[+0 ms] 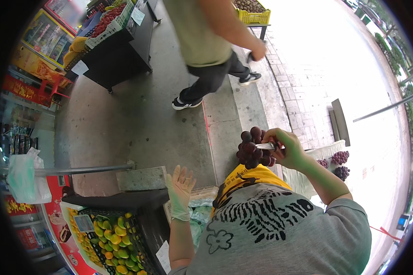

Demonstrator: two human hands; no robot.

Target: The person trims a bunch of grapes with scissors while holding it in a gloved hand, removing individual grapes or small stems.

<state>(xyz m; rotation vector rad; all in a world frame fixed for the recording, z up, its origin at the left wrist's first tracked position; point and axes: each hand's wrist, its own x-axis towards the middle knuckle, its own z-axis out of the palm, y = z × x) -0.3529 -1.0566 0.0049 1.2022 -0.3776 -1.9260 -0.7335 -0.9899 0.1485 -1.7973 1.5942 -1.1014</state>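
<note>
My right hand [289,149] is closed around a small red-handled cutting tool [265,146], its pointed metal blade lying across a bunch of dark red grapes [250,151]. The bunch is at the fingertips of this hand, above my yellow apron [251,178]; how its stem is held is hidden. My left hand [180,187] wears a thin translucent glove. It is raised with fingers apart and nothing in it, beside pale green plastic wrapping [200,215] and left of the apron.
A black crate of green-orange citrus [115,237] stands at lower left. More grape bunches [340,158] lie on a covered stand at right. Ahead, a person [206,51] walks past a black fruit stand [113,55]. A concrete step [223,120] and metal rail [89,169] cross the floor.
</note>
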